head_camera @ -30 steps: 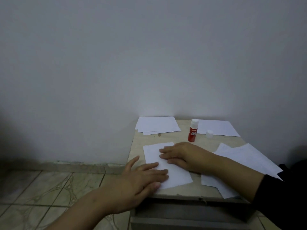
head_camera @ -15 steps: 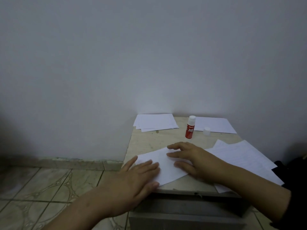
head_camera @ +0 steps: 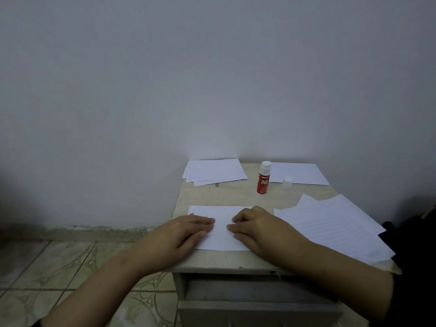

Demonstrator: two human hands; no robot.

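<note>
Two hands: one left hand (head_camera: 186, 232), one right hand (head_camera: 259, 228). One sheet (head_camera: 220, 234) under them. One glue stick (head_camera: 263, 180) and one loose cap (head_camera: 287, 182). Three more lots of paper: a back-left pile (head_camera: 213, 171), a back-right sheet (head_camera: 297, 172), a right-hand pile (head_camera: 335, 223), all on one table (head_camera: 224, 197).

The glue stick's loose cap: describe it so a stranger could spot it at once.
Find the small table against the wall. Near its far edge stands a red glue stick; just right of it sits the cap, a stubby white cylinder among flat papers.
</note>
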